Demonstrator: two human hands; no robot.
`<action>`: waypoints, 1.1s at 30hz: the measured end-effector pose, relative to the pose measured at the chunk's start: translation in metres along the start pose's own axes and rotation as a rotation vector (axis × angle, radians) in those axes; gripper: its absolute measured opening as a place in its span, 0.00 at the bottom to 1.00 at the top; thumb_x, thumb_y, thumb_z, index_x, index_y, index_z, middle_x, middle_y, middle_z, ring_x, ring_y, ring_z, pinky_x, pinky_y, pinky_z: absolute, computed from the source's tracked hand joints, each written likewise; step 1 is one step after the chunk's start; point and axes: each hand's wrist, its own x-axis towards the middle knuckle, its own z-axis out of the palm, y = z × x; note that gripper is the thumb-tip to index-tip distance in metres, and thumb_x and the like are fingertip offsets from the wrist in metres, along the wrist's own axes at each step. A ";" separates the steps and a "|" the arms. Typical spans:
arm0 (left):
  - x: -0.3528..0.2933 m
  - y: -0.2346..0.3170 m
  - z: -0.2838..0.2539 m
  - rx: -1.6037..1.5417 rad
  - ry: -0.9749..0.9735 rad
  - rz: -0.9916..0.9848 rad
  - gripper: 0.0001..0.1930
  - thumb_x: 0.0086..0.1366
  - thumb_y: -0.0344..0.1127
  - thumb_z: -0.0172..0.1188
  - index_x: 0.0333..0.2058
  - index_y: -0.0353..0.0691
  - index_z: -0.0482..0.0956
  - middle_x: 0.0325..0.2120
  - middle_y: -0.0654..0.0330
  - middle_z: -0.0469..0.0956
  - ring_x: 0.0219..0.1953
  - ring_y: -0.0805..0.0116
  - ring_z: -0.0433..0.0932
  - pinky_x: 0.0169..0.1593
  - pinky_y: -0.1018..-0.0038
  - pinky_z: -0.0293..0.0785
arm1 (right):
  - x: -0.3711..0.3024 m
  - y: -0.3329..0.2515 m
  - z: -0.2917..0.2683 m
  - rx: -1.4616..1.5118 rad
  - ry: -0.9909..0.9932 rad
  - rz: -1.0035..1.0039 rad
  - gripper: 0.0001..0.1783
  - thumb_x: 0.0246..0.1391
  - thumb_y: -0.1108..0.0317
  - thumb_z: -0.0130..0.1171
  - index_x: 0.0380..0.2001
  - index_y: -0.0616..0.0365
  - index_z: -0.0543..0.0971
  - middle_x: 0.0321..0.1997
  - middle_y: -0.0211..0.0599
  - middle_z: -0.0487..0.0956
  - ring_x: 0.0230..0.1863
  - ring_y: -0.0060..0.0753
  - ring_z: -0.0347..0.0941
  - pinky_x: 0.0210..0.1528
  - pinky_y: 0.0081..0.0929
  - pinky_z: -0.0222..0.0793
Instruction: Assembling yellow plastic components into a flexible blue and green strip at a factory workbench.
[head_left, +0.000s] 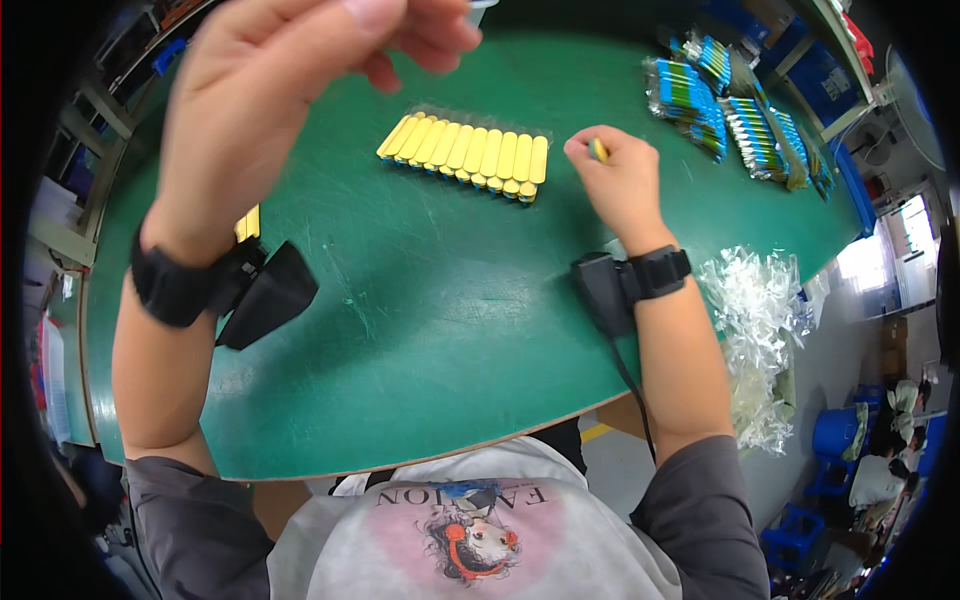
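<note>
My left hand (300, 60) is raised at the upper left, close to the camera and slightly blurred. Its fingers are partly cut off by the upper edge, beside a small whitish translucent object (483, 8). My right hand (618, 178) is closed in a fist above the table, and the end of a small yellow-and-blue strip (598, 150) pokes out of it. Between the hands lies a row of yellow round-ended strips (475, 152) with blue undersides, stacked in layers with clear film behind them. Behind my left wrist, more yellow strips (250, 222) show in part.
Bundles of blue, green and white packs (690, 100) lie at the far right of the green table (430, 380). A heap of crumpled clear film (755, 340) sits by the right edge. Both wrists wear black devices, and a cable (630, 375) hangs from the right one.
</note>
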 end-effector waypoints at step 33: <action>-0.016 0.020 0.007 0.619 -0.040 0.177 0.18 0.58 0.34 0.55 0.48 0.39 0.71 0.42 0.58 0.75 0.41 0.66 0.73 0.44 0.73 0.71 | -0.005 -0.002 0.006 -0.051 -0.347 0.095 0.11 0.46 0.65 0.58 0.28 0.63 0.78 0.22 0.48 0.75 0.25 0.45 0.70 0.30 0.35 0.66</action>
